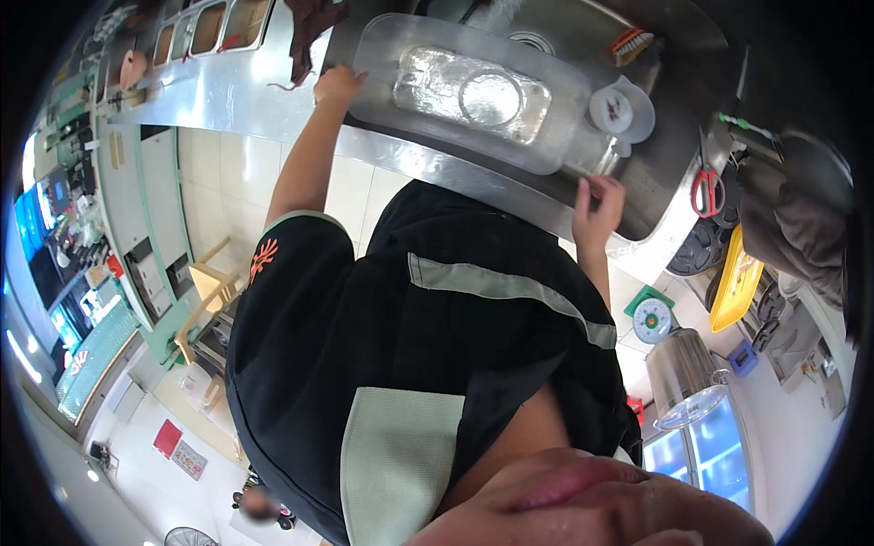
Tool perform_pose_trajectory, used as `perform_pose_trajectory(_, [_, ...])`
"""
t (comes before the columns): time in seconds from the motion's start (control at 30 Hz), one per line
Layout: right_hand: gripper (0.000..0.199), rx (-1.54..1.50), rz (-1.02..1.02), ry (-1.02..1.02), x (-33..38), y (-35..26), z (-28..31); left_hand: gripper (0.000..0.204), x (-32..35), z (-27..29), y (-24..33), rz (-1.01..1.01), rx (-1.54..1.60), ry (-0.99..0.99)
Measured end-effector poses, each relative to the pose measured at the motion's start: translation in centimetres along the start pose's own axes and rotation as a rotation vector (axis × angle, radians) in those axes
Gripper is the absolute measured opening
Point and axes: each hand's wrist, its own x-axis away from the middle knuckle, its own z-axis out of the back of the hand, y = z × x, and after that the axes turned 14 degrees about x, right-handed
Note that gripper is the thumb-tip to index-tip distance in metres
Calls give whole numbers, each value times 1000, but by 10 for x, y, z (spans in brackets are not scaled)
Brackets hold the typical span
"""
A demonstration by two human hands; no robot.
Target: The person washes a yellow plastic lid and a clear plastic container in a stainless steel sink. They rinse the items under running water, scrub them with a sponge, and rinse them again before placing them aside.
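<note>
A large clear plastic tub [382, 68] sits in the metal sink [669, 168], with a shiny metal surface showing through its bottom. At the tub's left end my left hand [339, 85] is closed on the rim, thumb toward the inside. My right hand [598, 205] is by the front wall of the sink, just off the tub's near right corner. Its fingers are loosely bent and apart, and nothing shows in them. Beyond that hand stands a clear plastic jug [642, 109] with a white cup [611, 111] in or against it.
An orange scrubbing brush [631, 44] lies at the sink's far right. Red-handled scissors [707, 189] rest on the right edge. Food pans [209, 27] and a dark cloth [309, 36] are at left. A scale [652, 320] and steel pot [683, 369] stand at lower right.
</note>
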Motion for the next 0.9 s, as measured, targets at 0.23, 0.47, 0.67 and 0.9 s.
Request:
perform_pose_trajectory(0.23, [51,-9,224,-770,-42,-125,-147,32,-27,-1,-4,-193,230,-56])
perform_pose_trajectory(0.47, [35,-210,258,-758,-24,-217,-177,22,96,98,62,-524,243,17])
perform_pose_trajectory(0.67, [20,-294,-9,-589,-40,-236,-113,37,139,145,78,-687,321,56])
perform_pose_trajectory(0.9, [22,-650,-500,-372,-91,-155,-65,41,88,123,47,-688,642,556])
